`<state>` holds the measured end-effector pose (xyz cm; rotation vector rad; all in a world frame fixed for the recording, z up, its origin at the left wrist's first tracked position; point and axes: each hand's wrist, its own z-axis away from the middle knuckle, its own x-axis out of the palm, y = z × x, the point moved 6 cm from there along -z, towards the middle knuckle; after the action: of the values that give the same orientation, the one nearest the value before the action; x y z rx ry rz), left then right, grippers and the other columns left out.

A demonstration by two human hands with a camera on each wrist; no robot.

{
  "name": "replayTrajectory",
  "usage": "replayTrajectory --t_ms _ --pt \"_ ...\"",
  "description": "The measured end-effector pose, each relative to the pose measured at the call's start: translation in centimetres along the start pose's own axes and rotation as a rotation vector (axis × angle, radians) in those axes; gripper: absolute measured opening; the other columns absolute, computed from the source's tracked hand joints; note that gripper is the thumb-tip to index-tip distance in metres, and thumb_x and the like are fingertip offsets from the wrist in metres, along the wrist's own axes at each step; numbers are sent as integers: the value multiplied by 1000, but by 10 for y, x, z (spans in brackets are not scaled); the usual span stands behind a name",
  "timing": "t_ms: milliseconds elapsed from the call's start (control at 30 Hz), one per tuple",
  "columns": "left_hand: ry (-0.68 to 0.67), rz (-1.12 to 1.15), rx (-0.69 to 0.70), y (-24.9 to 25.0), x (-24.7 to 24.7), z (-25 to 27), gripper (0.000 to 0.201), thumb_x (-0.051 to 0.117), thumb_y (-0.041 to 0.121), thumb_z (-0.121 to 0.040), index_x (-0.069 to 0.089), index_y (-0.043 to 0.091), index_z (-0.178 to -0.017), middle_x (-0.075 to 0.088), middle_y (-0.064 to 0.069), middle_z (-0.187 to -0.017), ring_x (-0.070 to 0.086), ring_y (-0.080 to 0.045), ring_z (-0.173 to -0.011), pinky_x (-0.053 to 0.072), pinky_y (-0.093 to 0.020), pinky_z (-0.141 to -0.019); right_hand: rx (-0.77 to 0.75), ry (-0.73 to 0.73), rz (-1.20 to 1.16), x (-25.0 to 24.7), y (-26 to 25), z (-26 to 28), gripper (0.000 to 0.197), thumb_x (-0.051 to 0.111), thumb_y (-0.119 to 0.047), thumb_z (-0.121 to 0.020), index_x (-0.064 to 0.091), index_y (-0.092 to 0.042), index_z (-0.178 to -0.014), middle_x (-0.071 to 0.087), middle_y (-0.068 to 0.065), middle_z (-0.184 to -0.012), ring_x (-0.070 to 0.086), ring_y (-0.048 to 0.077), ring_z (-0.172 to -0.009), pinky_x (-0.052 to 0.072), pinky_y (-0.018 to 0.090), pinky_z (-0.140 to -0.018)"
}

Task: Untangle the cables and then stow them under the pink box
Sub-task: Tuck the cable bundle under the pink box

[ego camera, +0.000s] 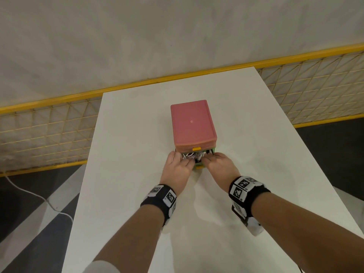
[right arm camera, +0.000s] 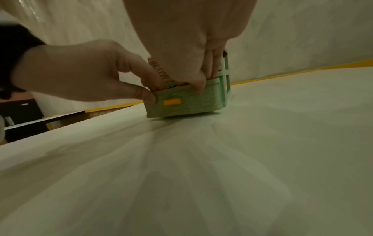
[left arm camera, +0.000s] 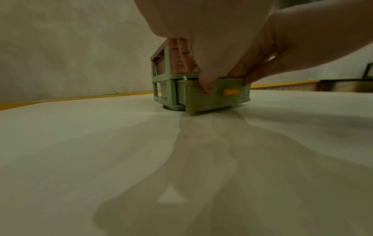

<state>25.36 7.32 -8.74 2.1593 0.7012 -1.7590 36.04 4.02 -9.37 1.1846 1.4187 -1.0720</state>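
The pink box (ego camera: 192,123) sits mid-table on top of a green drawer (ego camera: 199,166), which is pulled partly out toward me. White and black cables (ego camera: 194,155) lie bundled inside the drawer. My left hand (ego camera: 187,160) grips the drawer's front wall on the left, thumb (right arm camera: 149,97) outside and fingers inside on the cables. My right hand (ego camera: 208,159) grips the same wall on the right, thumb (right arm camera: 199,89) on the front. An orange handle (left arm camera: 231,92) shows between the thumbs on the drawer (left arm camera: 218,99). Most of the cables are hidden by my fingers.
The white table (ego camera: 137,194) carries only the box and drawer unit. A yellow mesh fence (ego camera: 49,134) runs behind and beside it. A white cord (ego camera: 29,194) trails on the dark floor at the left. The table's edges fall close on both sides.
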Motion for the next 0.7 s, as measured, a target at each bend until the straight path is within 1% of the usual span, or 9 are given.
replayTrajectory --t_ms 167,233,300,333,433,500,567,633,700 --pt "-57 3 -49 1 2 -5 41 32 4 -77 70 14 -88 67 0 -69 56 -27 -71 34 -36 -84 133 54 -70 -10 0 -5 35 80 -3 -42 65 -11 -74 67 1 -57 67 18 -54 54 22 -64" --pt "-54 87 -66 -5 2 -4 41 35 6 -76 73 16 -90 67 2 -66 57 -25 -69 33 -33 -81 178 21 -123 -8 1 -6 36 76 1 -55 66 -4 -89 73 10 -79 72 23 -74 54 32 -83" --pt "34 236 -104 -17 -7 0 39 43 0 -74 75 17 -91 67 2 -66 59 -25 -67 34 -29 -78 193 -42 -177 1 7 -2 33 57 4 -77 63 -2 -109 69 15 -109 67 28 -102 37 39 -108" --pt "119 323 -154 -25 -16 2 35 50 -5 -75 74 16 -92 68 1 -71 60 -25 -70 36 -29 -77 179 -18 -190 1 8 -1 32 53 4 -79 64 -5 -108 70 14 -109 67 29 -102 31 38 -110" --pt "263 450 -327 -50 -42 -2 30 57 -5 -85 66 10 -110 65 -6 -106 60 -24 -93 46 -33 -83 194 145 -220 -6 11 2 28 77 -10 -69 64 -13 -94 69 5 -91 67 26 -83 32 33 -95" --pt "161 444 -381 -57 -40 -14 50 50 -6 -88 53 12 -134 55 -7 -135 52 -26 -123 43 -40 -100 304 236 -283 -8 15 2 58 85 -31 -59 53 -16 -105 58 9 -107 56 28 -97 34 36 -92" --pt "-65 469 -376 -58 -26 -23 69 39 -9 -89 30 22 -150 33 0 -156 26 -22 -146 22 -42 -117 462 307 -353 -7 24 4 91 88 -43 -48 40 -17 -121 48 18 -118 48 33 -108 38 45 -96" --pt "-194 511 -381 -58 -17 -21 73 34 -7 -91 19 28 -153 17 10 -161 17 -10 -148 7 -39 -121 562 346 -434 -3 30 6 111 91 -45 -42 30 -21 -132 41 21 -124 46 36 -112 40 50 -97" --pt "-214 532 -383 -59 -18 -19 71 33 -4 -93 19 31 -153 15 15 -160 19 1 -144 5 -40 -121 587 369 -487 0 34 0 115 92 -38 -45 24 -26 -138 38 21 -127 46 36 -112 43 52 -98"
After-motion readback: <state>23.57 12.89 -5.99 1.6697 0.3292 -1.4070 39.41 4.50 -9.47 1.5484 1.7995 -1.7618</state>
